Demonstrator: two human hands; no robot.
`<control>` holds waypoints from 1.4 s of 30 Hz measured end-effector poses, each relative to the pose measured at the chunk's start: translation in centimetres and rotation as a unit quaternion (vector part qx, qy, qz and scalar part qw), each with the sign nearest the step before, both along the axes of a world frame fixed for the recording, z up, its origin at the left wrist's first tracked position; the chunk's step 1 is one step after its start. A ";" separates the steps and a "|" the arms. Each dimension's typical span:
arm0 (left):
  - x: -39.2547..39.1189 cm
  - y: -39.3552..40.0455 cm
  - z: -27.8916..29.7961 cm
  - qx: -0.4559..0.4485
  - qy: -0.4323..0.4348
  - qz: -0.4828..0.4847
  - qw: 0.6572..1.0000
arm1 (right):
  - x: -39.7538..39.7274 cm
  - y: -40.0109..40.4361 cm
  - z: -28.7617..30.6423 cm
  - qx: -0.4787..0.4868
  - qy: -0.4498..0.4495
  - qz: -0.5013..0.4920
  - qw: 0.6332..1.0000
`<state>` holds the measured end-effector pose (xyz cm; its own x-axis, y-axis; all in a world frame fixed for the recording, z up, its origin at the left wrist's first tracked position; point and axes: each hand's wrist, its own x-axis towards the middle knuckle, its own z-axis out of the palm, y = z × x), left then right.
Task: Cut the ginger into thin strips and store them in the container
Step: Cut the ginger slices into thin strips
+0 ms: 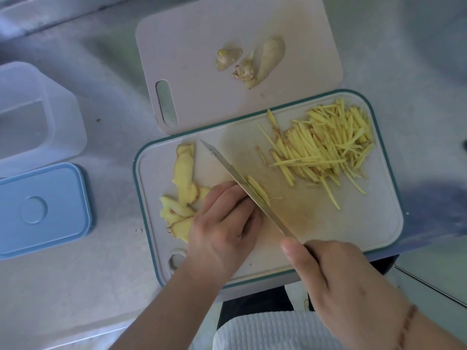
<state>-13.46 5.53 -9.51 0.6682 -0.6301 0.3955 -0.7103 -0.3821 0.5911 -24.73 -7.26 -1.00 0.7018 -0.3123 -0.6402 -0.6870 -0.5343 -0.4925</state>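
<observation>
Head view: slicing underway, right hand [348,281] gripping knife [242,183], left hand [225,223] curled pinning ginger [257,189]; container [32,117] unfilled, strips [326,145] need transferring next.

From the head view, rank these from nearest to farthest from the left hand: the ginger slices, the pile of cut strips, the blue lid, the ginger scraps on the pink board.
Measured from the left hand:
1. Ginger slices, touching its left side.
2. Pile of cut strips, up and right.
3. Ginger scraps on the far board and blue lid at far left: too close to call.
</observation>
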 end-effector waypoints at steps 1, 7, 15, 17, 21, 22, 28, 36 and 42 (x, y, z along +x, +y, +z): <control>0.0 0.0 0.0 0.001 0.000 -0.002 1.000 | 0.8 0.0 -0.3 0.004 -0.010 0.006 1.000; -0.1 -0.1 0.0 0.003 -0.003 0.018 1.000 | 1.9 0.0 0.1 0.023 -0.032 0.002 0.999; -0.1 0.1 -0.1 0.002 -0.005 0.008 1.000 | 3.0 0.5 -0.7 0.028 -0.029 0.022 0.999; 0.0 0.1 -0.1 -0.002 0.000 0.010 1.000 | 3.1 0.3 -0.5 0.023 -0.034 0.021 0.999; -0.1 -0.2 -0.2 -0.001 -0.013 0.016 1.000 | 0.4 0.0 0.7 0.017 -0.004 -0.007 1.000; -0.2 -0.1 -0.2 -0.002 -0.014 0.014 1.000 | 0.3 0.0 0.7 0.019 0.001 -0.006 1.000; 0.0 0.1 -0.1 0.009 -0.017 0.000 1.000 | 2.7 0.3 -0.4 0.050 -0.035 -0.001 0.998; -0.1 0.0 -0.1 0.010 -0.030 0.008 0.999 | 2.1 0.6 -0.7 0.047 -0.030 -0.006 0.998; -0.2 0.0 -0.1 0.012 -0.032 0.016 0.999 | 0.5 0.4 0.5 0.024 -0.019 -0.024 0.999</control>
